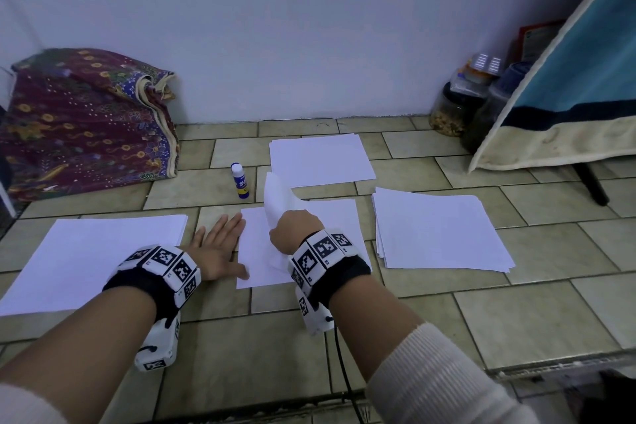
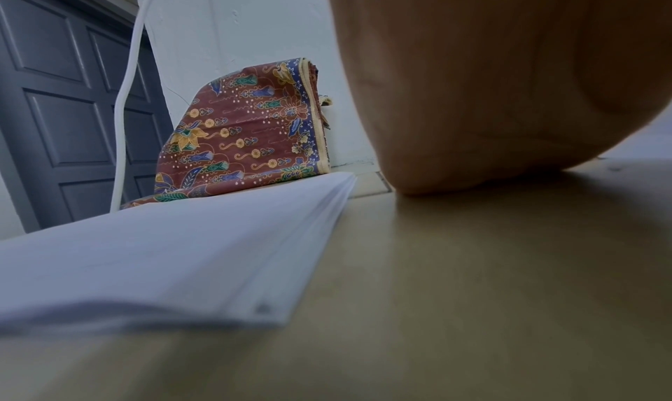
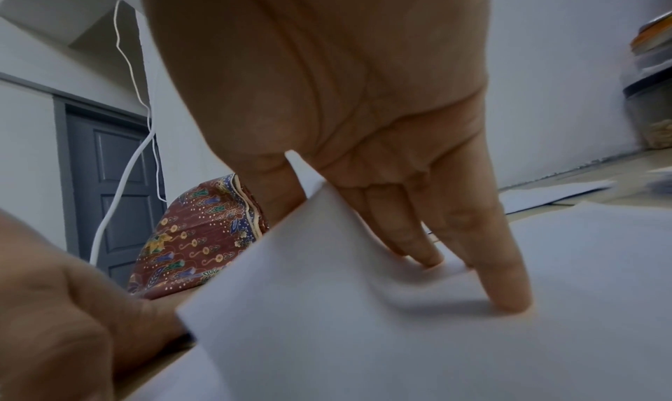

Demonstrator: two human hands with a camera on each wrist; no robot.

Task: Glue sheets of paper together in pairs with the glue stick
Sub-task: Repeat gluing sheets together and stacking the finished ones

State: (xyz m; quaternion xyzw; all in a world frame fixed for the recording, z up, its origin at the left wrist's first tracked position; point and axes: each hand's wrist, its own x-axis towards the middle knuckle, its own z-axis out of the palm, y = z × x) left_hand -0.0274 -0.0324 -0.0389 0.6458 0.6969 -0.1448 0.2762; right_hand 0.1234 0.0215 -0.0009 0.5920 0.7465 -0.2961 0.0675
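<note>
- On the tiled floor (image 1: 516, 313), my left hand (image 1: 220, 248) lies flat, fingers straight, pinning the bottom sheet (image 1: 254, 251)
- My right hand (image 1: 296, 227) pinches the lifted sheet (image 1: 275, 196) (glue stick (image 1: 240, 180) upright nearby)

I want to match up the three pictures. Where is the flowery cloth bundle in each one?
Head view: the flowery cloth bundle sits far left against the wall.
Left wrist view: it is at centre, behind the paper stack.
Right wrist view: it is lower left of centre, partly hidden by the lifted sheet.
Shared landmark: the white wall behind it.
</note>
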